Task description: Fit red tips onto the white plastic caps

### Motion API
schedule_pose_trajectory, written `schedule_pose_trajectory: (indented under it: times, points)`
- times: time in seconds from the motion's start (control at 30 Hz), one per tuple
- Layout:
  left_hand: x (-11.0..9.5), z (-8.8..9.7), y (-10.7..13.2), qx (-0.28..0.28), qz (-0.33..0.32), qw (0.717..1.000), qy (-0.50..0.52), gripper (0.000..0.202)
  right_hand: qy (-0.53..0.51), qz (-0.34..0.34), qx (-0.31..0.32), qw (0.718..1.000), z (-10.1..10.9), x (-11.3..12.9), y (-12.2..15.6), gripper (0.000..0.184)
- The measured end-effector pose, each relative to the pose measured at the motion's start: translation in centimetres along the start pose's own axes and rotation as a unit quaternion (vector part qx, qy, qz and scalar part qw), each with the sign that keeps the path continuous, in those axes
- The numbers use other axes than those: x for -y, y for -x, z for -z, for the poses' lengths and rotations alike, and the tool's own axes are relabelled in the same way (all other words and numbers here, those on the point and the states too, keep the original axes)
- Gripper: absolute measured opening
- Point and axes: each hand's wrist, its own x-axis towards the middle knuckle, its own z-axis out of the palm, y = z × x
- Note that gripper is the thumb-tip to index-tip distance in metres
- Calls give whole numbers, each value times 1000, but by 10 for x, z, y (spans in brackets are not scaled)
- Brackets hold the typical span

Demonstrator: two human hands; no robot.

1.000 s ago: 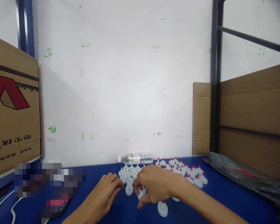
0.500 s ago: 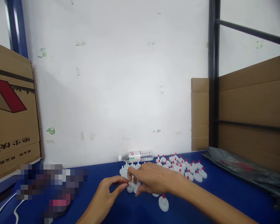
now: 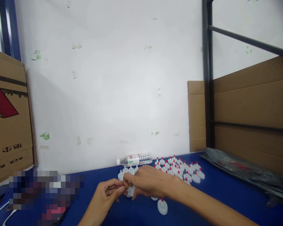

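Observation:
My left hand (image 3: 106, 194) is closed in a pinch, with its fingertips meeting those of my right hand. A small red cap showed between the left fingertips half a second ago; now the fingers hide it. My right hand (image 3: 145, 180) reaches in from the right, fingers curled down over a white squeeze bottle (image 3: 130, 192). What its fingertips grip is hidden. Behind the hands stand several white bottles with bare nozzles (image 3: 120, 175). To the right, several similar bottles with red caps (image 3: 195, 178) stand in a group, and one red-capped bottle (image 3: 162, 207) is nearer to me.
A clear water bottle (image 3: 145, 159) lies on its side against the wall. On the right of the blue table (image 3: 217, 201) is a dark plastic bag (image 3: 245, 171). Cardboard boxes (image 3: 9, 125) flank the left side; white cables (image 3: 8, 216) and a blurred-out item lie there.
My left fingertips have come up against my right fingers, and the red between them is out of sight. My right hand has closed in slightly. The view has shifted a little.

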Motion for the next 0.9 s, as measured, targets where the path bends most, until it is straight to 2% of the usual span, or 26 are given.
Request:
schedule_pose_trajectory:
  times: [0.2,0.4,0.6,0.77,0.9]
  points:
    - [7,9,-3,14,6,998,63,46,12,44,-36,998,6,3,-2,23]
    - [7,14,1,0,74,979,188,49,-23,118,-117,986,5,9,-3,25]
    - [6,8,2,18,82,975,208,43,-43,96,-151,983,4,4,-3,32]
    - [6,8,0,5,84,968,238,50,-66,75,-159,982,-6,-8,-4,25]
    - [1,7,2,-21,43,986,161,65,-46,72,-175,981,-14,-6,-6,15]
